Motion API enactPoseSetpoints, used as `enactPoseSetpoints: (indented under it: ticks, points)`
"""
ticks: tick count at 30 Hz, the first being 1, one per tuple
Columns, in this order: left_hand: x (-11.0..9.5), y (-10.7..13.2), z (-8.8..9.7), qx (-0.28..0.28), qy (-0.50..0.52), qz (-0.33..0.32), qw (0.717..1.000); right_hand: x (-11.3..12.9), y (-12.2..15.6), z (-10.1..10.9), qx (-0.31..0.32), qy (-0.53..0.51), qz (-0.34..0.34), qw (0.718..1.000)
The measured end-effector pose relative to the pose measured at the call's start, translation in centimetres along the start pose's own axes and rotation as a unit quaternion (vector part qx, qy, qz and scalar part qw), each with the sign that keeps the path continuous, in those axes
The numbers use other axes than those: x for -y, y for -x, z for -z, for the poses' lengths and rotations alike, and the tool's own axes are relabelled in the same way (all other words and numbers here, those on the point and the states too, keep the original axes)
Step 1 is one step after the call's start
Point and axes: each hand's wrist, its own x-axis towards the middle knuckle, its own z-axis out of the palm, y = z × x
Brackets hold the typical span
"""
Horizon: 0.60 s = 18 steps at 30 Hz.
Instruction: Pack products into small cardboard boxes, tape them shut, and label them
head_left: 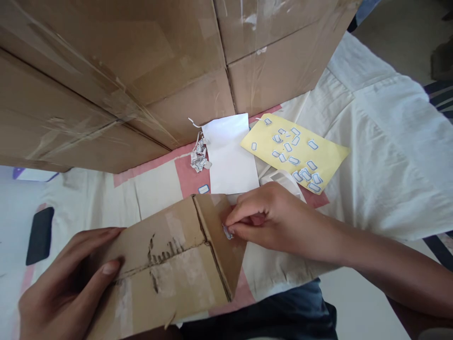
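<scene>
My left hand (67,278) grips a small brown cardboard box (177,264) by its left end, thumb on top. The box is tilted, and its upper face bears dark handwriting and strips of tape. My right hand (272,217) is at the box's right end face, thumb and forefinger pinching a small blue-edged paper label (227,232) against the cardboard. Whether the label sticks there I cannot tell. Just beyond my right hand lies a yellow sheet (331,156) with several similar labels on it. A white paper (231,156) lies left of that sheet.
Large taped cardboard boxes (184,61) stand along the back. Paper scraps (200,158) and a loose label (203,189) lie beside the white paper. A white curved item (283,179) is partly hidden behind my right hand. A dark phone-like object (39,236) lies far left.
</scene>
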Motion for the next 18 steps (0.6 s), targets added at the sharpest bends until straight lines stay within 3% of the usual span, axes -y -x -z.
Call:
enactPoseSetpoints:
  ticks: [12, 18]
  points:
    - [-0.34, 0.11, -0.1, -0.001, -0.01, 0.006, 1.0, -0.16, 0.14, -0.63, -0.02, -0.01, 0.017, 1.0]
    - [-0.53, -0.04, -0.06, 0.003, -0.008, -0.002, 1.0, -0.3, 0.14, -0.62, 0.004, -0.004, -0.041, 0.999]
